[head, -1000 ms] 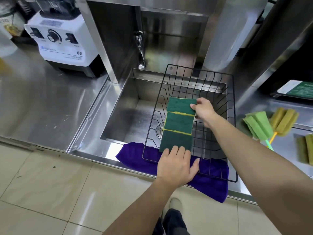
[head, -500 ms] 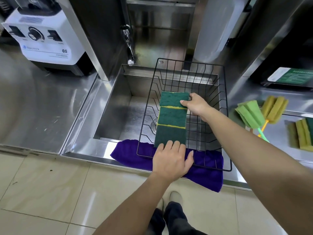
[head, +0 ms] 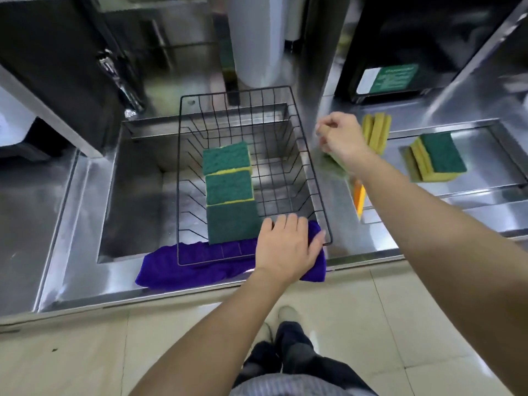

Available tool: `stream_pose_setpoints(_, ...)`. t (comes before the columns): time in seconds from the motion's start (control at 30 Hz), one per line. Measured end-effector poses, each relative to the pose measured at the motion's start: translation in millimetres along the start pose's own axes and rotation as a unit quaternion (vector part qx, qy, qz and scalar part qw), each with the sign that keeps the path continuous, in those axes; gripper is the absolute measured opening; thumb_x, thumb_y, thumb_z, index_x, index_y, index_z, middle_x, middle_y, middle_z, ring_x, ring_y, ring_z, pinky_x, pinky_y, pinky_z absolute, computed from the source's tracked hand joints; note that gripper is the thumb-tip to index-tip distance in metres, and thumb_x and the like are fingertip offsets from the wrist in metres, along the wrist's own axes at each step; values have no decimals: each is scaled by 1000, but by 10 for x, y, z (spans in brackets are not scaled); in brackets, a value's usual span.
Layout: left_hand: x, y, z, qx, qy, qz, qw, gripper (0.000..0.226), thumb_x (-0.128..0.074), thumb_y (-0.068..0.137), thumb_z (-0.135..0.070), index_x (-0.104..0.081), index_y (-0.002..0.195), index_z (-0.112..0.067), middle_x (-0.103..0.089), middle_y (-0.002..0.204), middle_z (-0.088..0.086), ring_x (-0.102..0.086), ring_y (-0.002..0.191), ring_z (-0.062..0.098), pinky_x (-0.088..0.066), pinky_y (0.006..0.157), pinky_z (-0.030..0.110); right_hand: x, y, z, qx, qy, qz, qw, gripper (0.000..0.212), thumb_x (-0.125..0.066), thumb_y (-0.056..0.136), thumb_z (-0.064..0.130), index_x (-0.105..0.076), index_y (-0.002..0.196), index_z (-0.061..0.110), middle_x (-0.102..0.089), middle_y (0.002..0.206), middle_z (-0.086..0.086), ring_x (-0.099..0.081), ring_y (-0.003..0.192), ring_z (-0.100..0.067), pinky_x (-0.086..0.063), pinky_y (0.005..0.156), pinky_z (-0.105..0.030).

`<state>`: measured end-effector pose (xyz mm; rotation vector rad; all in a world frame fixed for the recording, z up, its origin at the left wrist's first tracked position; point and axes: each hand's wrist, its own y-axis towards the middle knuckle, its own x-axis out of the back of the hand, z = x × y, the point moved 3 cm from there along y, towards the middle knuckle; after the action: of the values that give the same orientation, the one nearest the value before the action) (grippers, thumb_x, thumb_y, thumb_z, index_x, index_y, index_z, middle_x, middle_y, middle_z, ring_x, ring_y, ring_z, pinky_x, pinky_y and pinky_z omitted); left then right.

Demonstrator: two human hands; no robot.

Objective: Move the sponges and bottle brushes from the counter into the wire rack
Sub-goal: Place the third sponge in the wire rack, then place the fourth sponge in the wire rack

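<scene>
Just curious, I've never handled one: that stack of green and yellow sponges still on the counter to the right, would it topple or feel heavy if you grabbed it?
Probably light: the stack of sponges looks like porous foam. The layers already sit offset, so a push might slide them apart. It would likely squash under a squeeze rather than slip.

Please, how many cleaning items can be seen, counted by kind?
Sponges in the rack: 3
Sponges on the counter: 2, stacked
Bottle brushes: 2
Purple cloth: 1
Total: 8
</scene>
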<state>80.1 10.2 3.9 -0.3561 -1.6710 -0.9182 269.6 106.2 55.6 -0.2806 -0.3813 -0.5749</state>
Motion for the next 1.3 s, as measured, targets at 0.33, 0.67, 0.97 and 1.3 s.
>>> stream_pose_setpoints(0.33,-128,224,-301,-22,-8,70,997,55,-31,90,-52,-59,69,-9,-60,62,7,-57,56,25,-44,55,31,1301,-144,-846,-122,-222,-270,929,45,-57,83,30,-52,121,5,-52,128,-23,-48,120,-38,-37,100,-43)
stream_pose_setpoints(0.67,-125,233,-301,-18,-5,65,998,52,-34,89,-50,-58,69,-9,-59,62,7,-57,58,25,-46,52,31,1653,-165,-1400,-255,-253,-213,909,64,-68,76,27,-35,128,11,-41,133,-23,-43,123,-43,-34,106,-52)
stream_pose_setpoints(0.97,-136,221,-299,-17,-5,58,998,51,-35,88,-51,-58,68,-11,-58,60,5,-56,55,23,-44,49,29,1726,-121,-906,-161,-6,-452,877,59,-58,76,32,-40,123,1,-44,131,-20,-45,121,-33,-33,95,-35)
stream_pose_setpoints(1.3,29,137,-12,39,-19,-2,999,43,-38,90,-48,-51,67,-14,-54,53,2,-53,48,23,-40,49,29,1073,109,-200,-58,127,-303,943,63,-64,76,25,-38,129,5,-36,131,-12,-47,100,-21,-35,72,-18)
